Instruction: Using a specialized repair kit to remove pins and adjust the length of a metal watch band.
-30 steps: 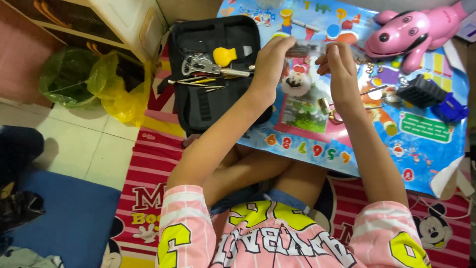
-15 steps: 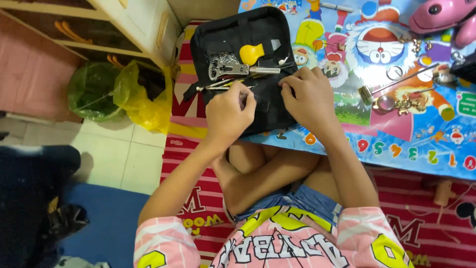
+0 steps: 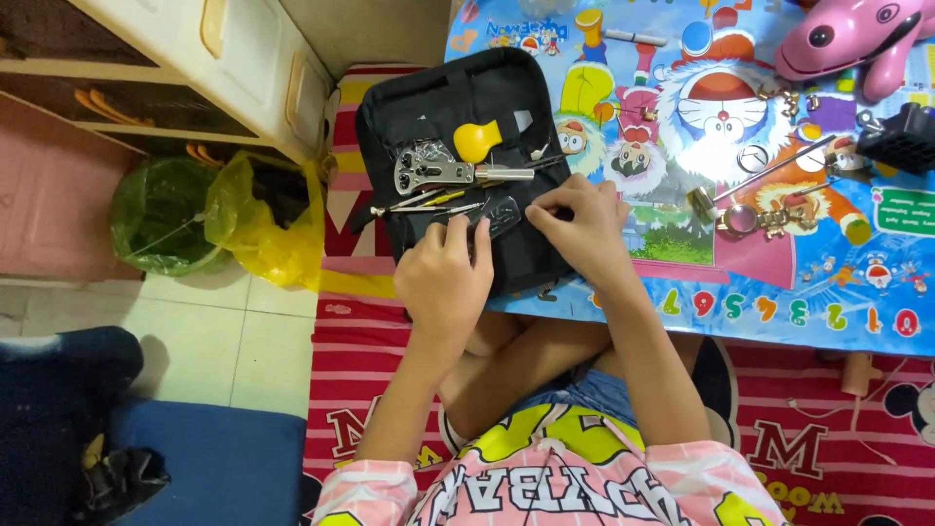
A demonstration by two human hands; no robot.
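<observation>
An open black tool case (image 3: 419,102) lies on the left end of a low, colourful cartoon table (image 3: 779,292). Inside it are a yellow bulb blower (image 3: 477,141), a metal wrench-like tool (image 3: 429,171) and several thin screwdrivers (image 3: 424,203). My left hand (image 3: 443,278) rests on the case's near half, fingertips against the left end of a dark flat tool (image 3: 503,216). My right hand (image 3: 577,232) pinches the right end of that tool. Its shape is mostly hidden by my fingers.
Small metal parts and rods (image 3: 755,205) lie on the table's middle. A pink toy animal (image 3: 847,39) and a black box (image 3: 901,141) sit at the far right. Green and yellow bags (image 3: 214,219) stand on the floor by a cream cabinet (image 3: 224,58).
Both hands have come from the table's middle to the black case at the left. Since half a second ago they have stayed on the case's near half.
</observation>
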